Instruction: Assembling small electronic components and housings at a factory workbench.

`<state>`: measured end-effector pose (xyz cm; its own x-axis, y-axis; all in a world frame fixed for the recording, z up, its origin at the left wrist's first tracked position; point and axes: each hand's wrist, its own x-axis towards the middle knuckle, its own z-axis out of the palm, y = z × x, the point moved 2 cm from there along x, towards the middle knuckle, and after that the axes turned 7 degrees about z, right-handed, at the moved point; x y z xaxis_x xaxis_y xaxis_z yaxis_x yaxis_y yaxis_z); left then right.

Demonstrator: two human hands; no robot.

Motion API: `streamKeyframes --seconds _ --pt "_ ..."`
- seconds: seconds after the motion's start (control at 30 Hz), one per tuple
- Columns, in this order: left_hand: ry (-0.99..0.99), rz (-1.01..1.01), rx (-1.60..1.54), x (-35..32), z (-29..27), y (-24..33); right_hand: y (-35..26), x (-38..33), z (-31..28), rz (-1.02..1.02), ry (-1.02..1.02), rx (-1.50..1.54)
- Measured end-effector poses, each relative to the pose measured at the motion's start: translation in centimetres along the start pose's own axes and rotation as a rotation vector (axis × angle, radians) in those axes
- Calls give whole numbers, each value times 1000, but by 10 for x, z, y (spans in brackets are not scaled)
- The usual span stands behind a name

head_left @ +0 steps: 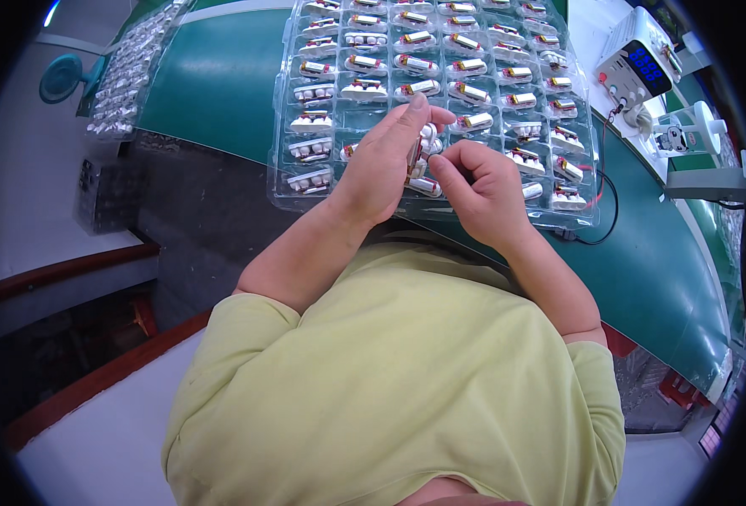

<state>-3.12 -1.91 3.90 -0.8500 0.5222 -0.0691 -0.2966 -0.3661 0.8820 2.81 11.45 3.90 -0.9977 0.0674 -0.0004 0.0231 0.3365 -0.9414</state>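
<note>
In front of me lies a clear plastic tray (287,201) with rows of compartments. They hold small white electronic assemblies (311,122), many with a silver cell and red and yellow parts on top. My left hand (379,169) is over the near middle of the tray, closed around one such white assembly (428,137), partly hidden by the palm and thumb. Close on its right, my right hand (484,192) has curled fingers, thumb and index pinched near that piece. Whatever is between those fingertips is too small to make out.
A green table (221,84) carries the tray. On the right stand a white power supply (634,63) with a blue display and a white cylindrical holder (689,135); red and black leads (613,211) run beside the tray. Another filled tray (132,72) sits far left.
</note>
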Motion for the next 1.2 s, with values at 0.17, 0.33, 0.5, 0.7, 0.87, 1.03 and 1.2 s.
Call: streamKeyframes --seconds 0.17,0.33,0.5,0.7,0.87,1.03,1.2 --pt "32 4 56 2 -1 -4 1 -1 3 -37 -5 -26" --pt "20 -10 58 -1 5 1 6 -2 1 -48 35 33" --pt "52 -26 4 0 6 -2 3 -1 0 -12 27 29" --pt "28 78 302 2 2 -16 1 1 -3 7 -42 -69" --pt "-12 208 561 2 5 -14 -1 1 -9 34 -83 -94" --pt "7 -41 151 3 6 -12 -4 1 -13 63 -124 -107" --pt "-42 68 336 0 6 -16 -1 -1 -12 36 -125 -106"
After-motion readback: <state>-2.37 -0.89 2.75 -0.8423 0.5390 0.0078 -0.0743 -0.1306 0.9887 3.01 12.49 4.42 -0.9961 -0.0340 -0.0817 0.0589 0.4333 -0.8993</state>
